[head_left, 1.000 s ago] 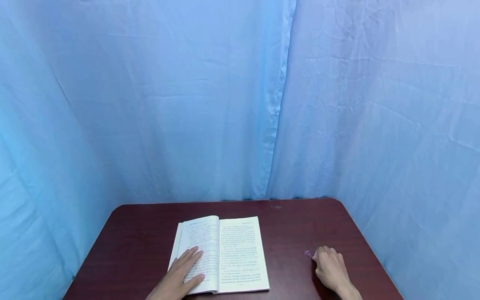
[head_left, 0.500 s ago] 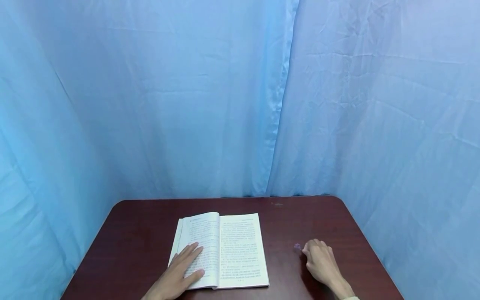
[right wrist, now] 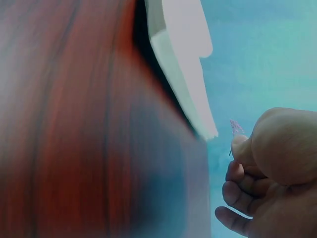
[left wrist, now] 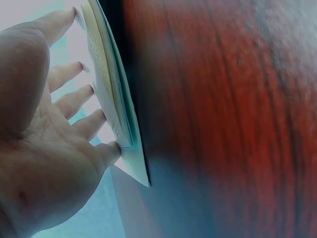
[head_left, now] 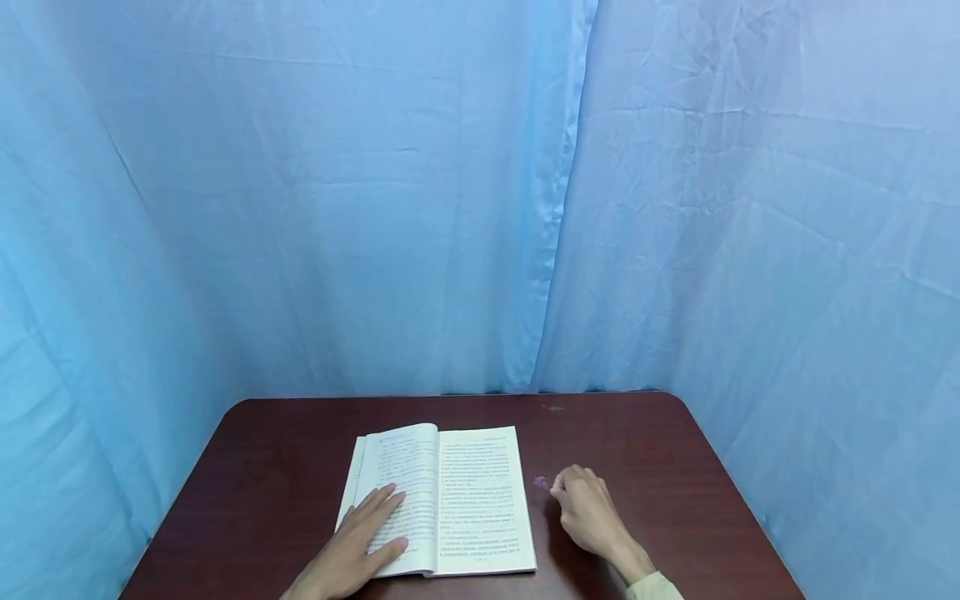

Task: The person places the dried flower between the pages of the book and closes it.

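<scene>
An open book (head_left: 483, 500) with printed pages lies on the table, its left-hand pages bulging up near the spine. My left hand (head_left: 348, 546) rests on the lower part of the left page, fingers spread; in the left wrist view its fingertips (left wrist: 113, 146) touch the paper. Just off the book's right edge, my right hand (head_left: 592, 512) pinches a small purple sprig (head_left: 542, 482) between thumb and forefinger. The right wrist view shows the sprig's feathery head (right wrist: 236, 127) poking out past the thumb, with a thin dark stem end below; the other fingers are curled.
The dark red-brown wooden table (head_left: 675, 450) has rounded far corners. Light blue curtains (head_left: 420, 208) hang close behind it and along both sides. A faint pale mark (head_left: 553, 407) shows near the table's far edge.
My right hand has moved left across the table with the purple sprig, from well right of the book to beside its right edge. The left hand has stayed on the page.
</scene>
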The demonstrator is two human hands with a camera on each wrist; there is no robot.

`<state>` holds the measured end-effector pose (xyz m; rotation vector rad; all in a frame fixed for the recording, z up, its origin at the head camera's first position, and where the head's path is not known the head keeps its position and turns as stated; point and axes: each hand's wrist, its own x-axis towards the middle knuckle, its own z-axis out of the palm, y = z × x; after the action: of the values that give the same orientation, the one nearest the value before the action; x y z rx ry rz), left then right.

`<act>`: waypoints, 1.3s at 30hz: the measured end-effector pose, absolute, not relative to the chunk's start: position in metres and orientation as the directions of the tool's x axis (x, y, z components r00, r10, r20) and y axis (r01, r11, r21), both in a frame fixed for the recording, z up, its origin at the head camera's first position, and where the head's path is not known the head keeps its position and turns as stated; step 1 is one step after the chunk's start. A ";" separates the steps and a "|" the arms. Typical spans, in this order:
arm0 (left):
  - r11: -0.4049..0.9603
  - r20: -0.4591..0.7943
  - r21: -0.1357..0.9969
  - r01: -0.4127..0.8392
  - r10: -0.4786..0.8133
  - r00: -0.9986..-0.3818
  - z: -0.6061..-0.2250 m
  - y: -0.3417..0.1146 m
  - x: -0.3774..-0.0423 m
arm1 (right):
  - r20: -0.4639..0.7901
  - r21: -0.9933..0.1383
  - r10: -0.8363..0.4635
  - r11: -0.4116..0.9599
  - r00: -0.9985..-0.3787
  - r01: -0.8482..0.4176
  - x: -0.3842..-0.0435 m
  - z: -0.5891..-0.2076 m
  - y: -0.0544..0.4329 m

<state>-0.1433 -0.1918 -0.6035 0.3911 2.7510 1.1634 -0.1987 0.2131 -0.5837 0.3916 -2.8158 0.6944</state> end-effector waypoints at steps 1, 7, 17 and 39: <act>0.670 -0.019 0.719 0.185 0.286 -0.958 -0.603 -0.192 -0.143 | 0.268 -0.422 -0.211 0.852 -0.940 -0.311 -0.200 -0.583 0.207; 0.673 -0.018 0.717 0.184 0.281 -0.960 -0.603 -0.192 -0.143 | 0.241 -0.444 -0.252 0.830 -0.937 -0.337 -0.205 -0.581 0.172; 0.668 -0.013 0.721 0.184 0.278 -0.961 -0.603 -0.192 -0.143 | 0.212 -0.441 -0.329 0.808 -0.920 -0.390 -0.216 -0.580 0.131; 0.672 0.033 0.707 0.222 0.282 -0.959 -0.606 -0.192 -0.143 | 0.191 -0.412 -0.351 0.819 -0.917 -0.400 -0.227 -0.591 0.107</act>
<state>-0.1431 -0.1923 -0.6058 0.4228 2.8002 1.1677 -0.2270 0.1067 -0.5913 0.5991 -2.8934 0.6915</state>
